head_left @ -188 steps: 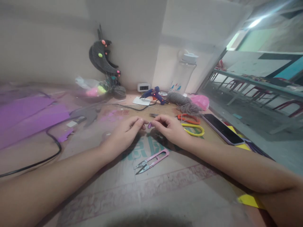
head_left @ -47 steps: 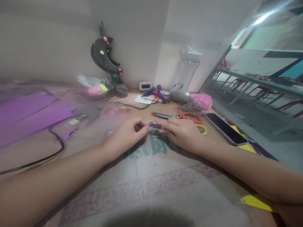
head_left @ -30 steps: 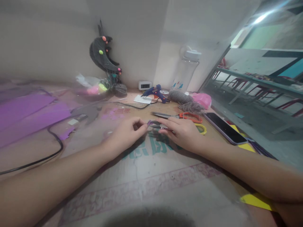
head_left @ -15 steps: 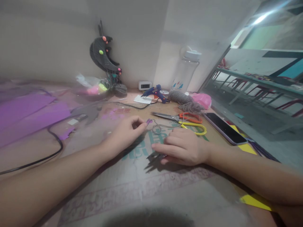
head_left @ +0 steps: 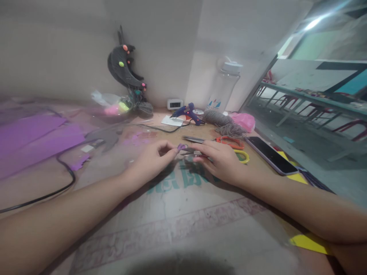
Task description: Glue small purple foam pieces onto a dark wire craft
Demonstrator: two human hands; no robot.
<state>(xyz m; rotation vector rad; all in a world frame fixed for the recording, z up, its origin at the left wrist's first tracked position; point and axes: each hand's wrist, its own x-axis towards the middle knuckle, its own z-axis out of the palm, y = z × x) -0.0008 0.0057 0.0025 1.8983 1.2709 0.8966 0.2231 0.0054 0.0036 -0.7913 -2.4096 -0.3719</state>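
Along the bench (head_left: 137,225), yarn (head_left: 217,118) and phone (head_left: 272,156) are flanking scissors (head_left: 229,143) partly hidden by the right hand (head_left: 223,160), its fingers (head_left: 200,147) gripping snips (head_left: 197,153) beside the purple scrap (head_left: 181,146) the left hand (head_left: 153,158) is pinching

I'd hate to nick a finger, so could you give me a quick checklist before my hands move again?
1. Purple piece held: ok, pinched by the left hand.
2. Snips held: ok, in the right hand, blades pointing toward the purple piece.
3. Fingers well away from blades: not ok, the left fingertips are close to the blade tips.
4. Blades touching the purple piece: cannot tell, too small and blurred.
5. Glue gun apart from both hands: ok, it lies beyond them, red light lit.
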